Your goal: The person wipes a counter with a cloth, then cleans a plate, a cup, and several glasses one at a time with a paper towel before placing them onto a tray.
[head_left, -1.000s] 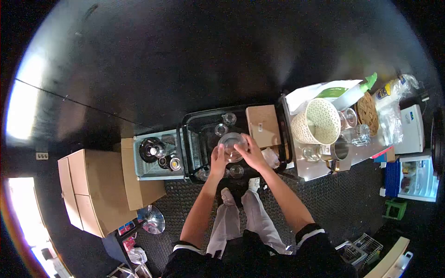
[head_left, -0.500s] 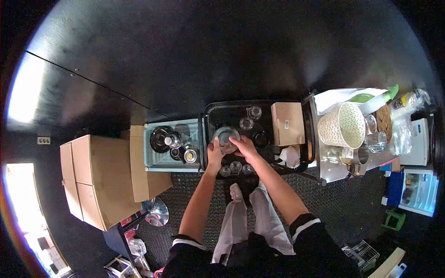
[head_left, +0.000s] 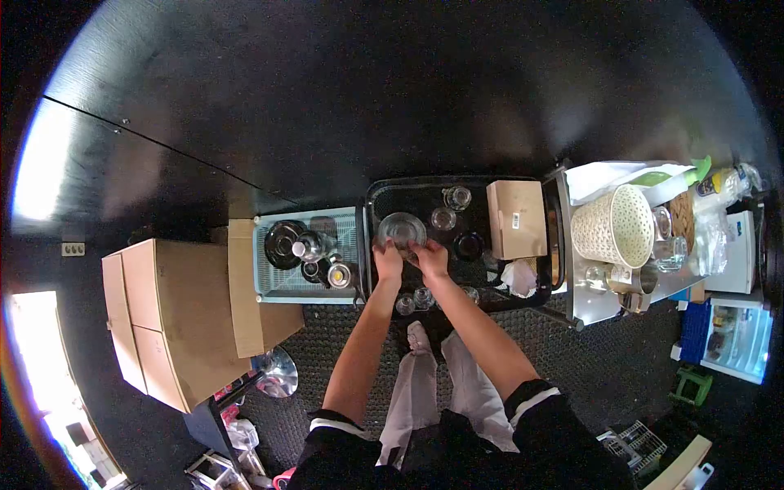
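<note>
A round clear glass dish (head_left: 402,229) is held by its near edge over the left part of a black tray (head_left: 457,181). My left hand (head_left: 387,260) grips it at the left, fingers closed on the rim. At the right of the same edge, my right hand (head_left: 429,260) is closed on it too. Small glasses stand behind the dish, one of them a clear glass (head_left: 443,218). A dark round dish (head_left: 469,245) lies right of my right hand. More glasses, including a small glass (head_left: 423,298), sit by the tray's near edge, partly behind my wrists.
Left of the tray is a light blue basket (head_left: 269,296) with dark dishes and glassware. A cardboard box (head_left: 519,220) and crumpled paper (head_left: 519,278) are in the tray's right part. Farther right, a metal table (head_left: 590,305) bears a woven basket (head_left: 612,226). Large cartons (head_left: 175,318) stand left.
Both hands and the glass dish have shifted slightly; the hands now sit lower on its near edge. The tray and the table appear slightly farther right in the view.
</note>
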Motion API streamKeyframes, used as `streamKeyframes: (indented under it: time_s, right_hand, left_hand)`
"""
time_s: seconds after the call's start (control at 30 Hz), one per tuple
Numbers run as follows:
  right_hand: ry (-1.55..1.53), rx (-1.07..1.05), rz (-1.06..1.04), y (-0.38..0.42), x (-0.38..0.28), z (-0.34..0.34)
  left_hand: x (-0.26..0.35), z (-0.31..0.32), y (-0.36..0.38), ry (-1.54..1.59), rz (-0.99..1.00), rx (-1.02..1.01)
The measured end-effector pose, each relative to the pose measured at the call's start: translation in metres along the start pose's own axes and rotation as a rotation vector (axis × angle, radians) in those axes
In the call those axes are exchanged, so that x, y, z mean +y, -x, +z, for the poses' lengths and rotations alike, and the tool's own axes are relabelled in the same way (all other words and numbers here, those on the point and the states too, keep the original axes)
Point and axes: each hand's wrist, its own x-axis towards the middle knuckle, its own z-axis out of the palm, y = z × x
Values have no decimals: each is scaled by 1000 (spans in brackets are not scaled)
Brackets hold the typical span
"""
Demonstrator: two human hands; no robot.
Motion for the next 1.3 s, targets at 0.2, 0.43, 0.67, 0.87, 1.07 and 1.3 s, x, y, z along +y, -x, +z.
streamKeyframes:
  time_s: [0.2, 0.43, 0.67, 0.87, 1.07, 1.3]
  right_hand:
    - [-88, 154, -113, -26, 15, 18]
    - [-183, 93, -169, -23, 0, 36]
    - [-121, -131, -180, -16, -8, 9]
    - [1388, 69, -797, 44, -63, -49]
    - [1781, 135, -614, 13, -51, -76]
    - [1460, -133, -673, 42, -83, -63]
  left_hand:
    - [25, 11, 21, 47, 4, 18]
    - [29, 15, 21, 281, -38, -184]
    - [28, 10, 14, 391, -182, -244]
    - [23, 13, 10, 583, -276, -133]
    - [37, 16, 18, 672, -297, -131]
    - [22, 10, 4, 689, -331, -98]
